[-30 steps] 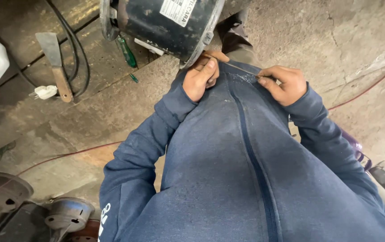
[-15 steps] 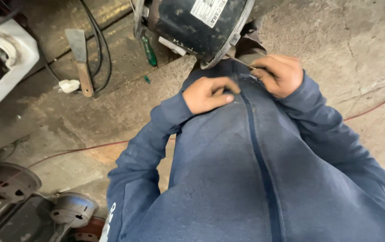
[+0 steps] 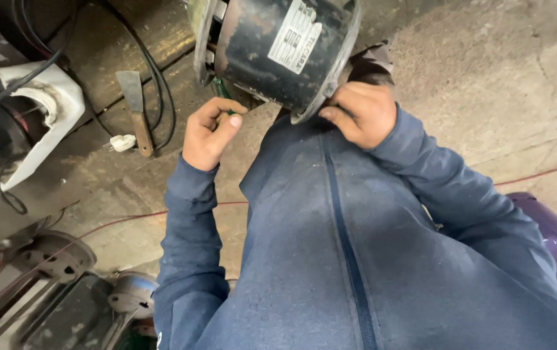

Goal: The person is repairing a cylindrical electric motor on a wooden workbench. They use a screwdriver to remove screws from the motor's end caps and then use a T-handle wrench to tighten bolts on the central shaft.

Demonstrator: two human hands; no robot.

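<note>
On a dusty concrete floor point(image 3: 486, 84), the left hand point(image 3: 208, 133) closes its fingers around a green screwdriver point(image 3: 221, 91); the right hand point(image 3: 359, 113) grips the black motor's point(image 3: 272, 52) rim.

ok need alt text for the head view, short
Seen from above, a person in a blue zip sweatshirt holds the rim of a dark cylindrical motor with the right hand, while the left hand grips a green-handled tool beside it.

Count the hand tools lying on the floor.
1: a wooden-handled scraper left of the left hand. That hand grips a green-handled screwdriver, mostly hidden. Others may be hidden under the motor.
</note>
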